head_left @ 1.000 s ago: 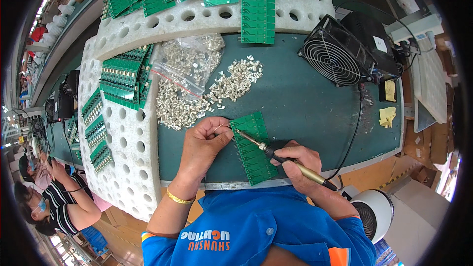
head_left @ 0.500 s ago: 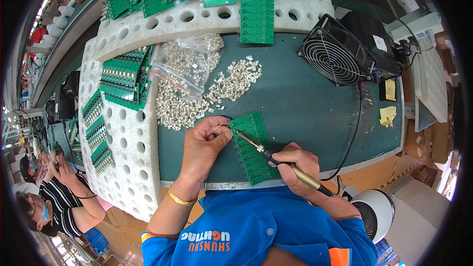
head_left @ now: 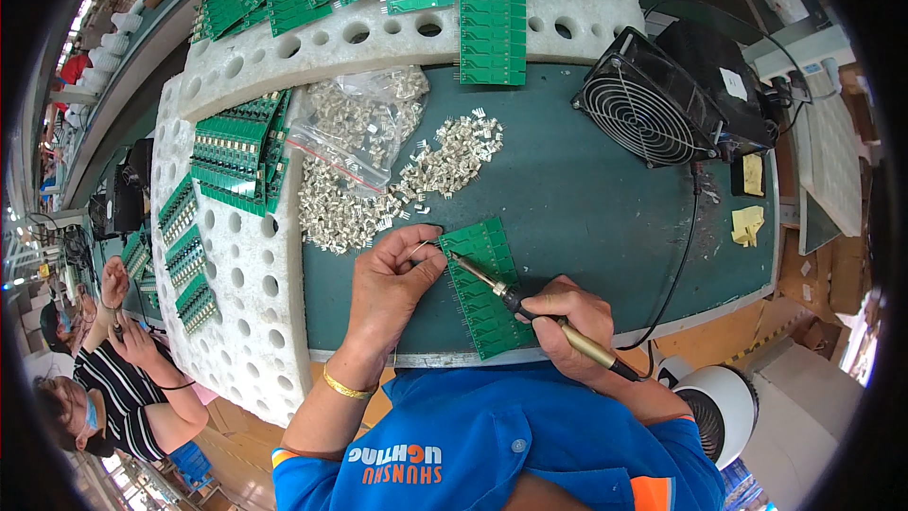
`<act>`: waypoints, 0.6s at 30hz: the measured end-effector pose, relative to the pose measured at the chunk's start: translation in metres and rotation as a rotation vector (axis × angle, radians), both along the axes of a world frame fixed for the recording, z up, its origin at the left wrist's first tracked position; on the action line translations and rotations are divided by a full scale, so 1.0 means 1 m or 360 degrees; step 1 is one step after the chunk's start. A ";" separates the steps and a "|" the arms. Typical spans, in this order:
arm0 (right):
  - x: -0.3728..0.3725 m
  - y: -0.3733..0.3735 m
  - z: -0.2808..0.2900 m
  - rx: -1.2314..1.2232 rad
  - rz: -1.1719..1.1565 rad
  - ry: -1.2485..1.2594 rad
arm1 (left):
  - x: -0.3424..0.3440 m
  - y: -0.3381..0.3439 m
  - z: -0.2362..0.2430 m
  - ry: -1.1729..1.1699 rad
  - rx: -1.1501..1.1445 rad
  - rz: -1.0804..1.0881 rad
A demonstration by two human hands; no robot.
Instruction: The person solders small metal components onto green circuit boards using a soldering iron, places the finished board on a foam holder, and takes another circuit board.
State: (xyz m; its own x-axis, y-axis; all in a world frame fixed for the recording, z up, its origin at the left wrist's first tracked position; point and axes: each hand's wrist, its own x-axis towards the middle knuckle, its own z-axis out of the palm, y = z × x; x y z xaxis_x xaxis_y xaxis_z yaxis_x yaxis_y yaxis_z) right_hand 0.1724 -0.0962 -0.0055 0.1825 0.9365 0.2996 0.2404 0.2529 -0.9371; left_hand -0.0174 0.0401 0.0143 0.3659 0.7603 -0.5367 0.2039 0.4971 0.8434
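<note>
Ok so the left hand (head_left: 392, 274) has its fingers pinching a thin wire (head_left: 420, 245) just beside the far-left corner of the board (head_left: 480, 308), which lies on the table (head_left: 577, 208) to their right, long axis running near-to-far, iron (head_left: 512, 297) slanting over it, gripped in the right hand (head_left: 572, 314).

- two rows of block letters (head_left: 402, 466), one mostly white and one orange, stand on the chest of the wearer's blue shirt (head_left: 473, 416), upside down in view
- a white label (head_left: 734, 84) sits on the black box (head_left: 698, 45) beside the fan (head_left: 648, 114); its marks are too small to read
- yellow and dark stripes run along the floor tape (head_left: 762, 335)
</note>
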 end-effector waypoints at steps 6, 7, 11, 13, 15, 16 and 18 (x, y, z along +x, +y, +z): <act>-0.002 0.000 0.001 0.0006 -0.0064 0.0068 | 0.000 -0.001 -0.001 0.0044 0.0022 -0.0011; -0.002 0.000 0.001 0.0004 -0.0072 0.0074 | 0.000 -0.001 -0.001 0.0052 0.0033 -0.0016; -0.003 -0.003 -0.001 0.0003 -0.0064 0.0162 | 0.002 0.000 0.001 0.0113 0.0059 -0.0040; -0.002 -0.004 -0.001 -0.0024 -0.0057 0.0163 | 0.001 0.000 0.000 0.0085 0.0064 -0.0036; -0.002 -0.004 -0.001 -0.0008 -0.0052 0.0155 | 0.001 -0.001 -0.001 0.0072 0.0063 -0.0036; -0.002 -0.004 -0.001 0.0009 -0.0046 0.0149 | 0.001 -0.001 -0.002 0.0061 0.0062 -0.0035; -0.002 -0.004 -0.002 0.0031 -0.0034 0.0102 | 0.000 -0.001 -0.003 0.0072 0.0074 -0.0044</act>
